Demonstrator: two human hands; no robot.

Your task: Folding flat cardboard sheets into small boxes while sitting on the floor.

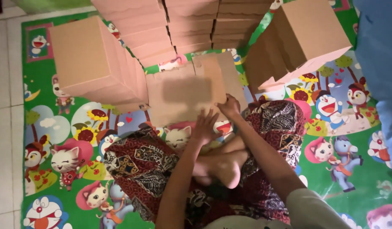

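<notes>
A flat, unfolded cardboard box blank (185, 91) lies on the cartoon play mat in front of my crossed legs, blurred by motion. My left hand (204, 126) rests on its near edge with fingers spread. My right hand (230, 106) grips the blank's near right edge. My legs, in patterned batik cloth (141, 163), are folded under my arms.
Stacks of folded brown cardboard boxes surround the blank: a tall stack at left (92, 59), several stacks at the back (191, 23), a tilted stack at right (302, 38). A blue cloth or clothed leg (380, 63) stands at the far right. White floor tiles (5, 106) border the mat.
</notes>
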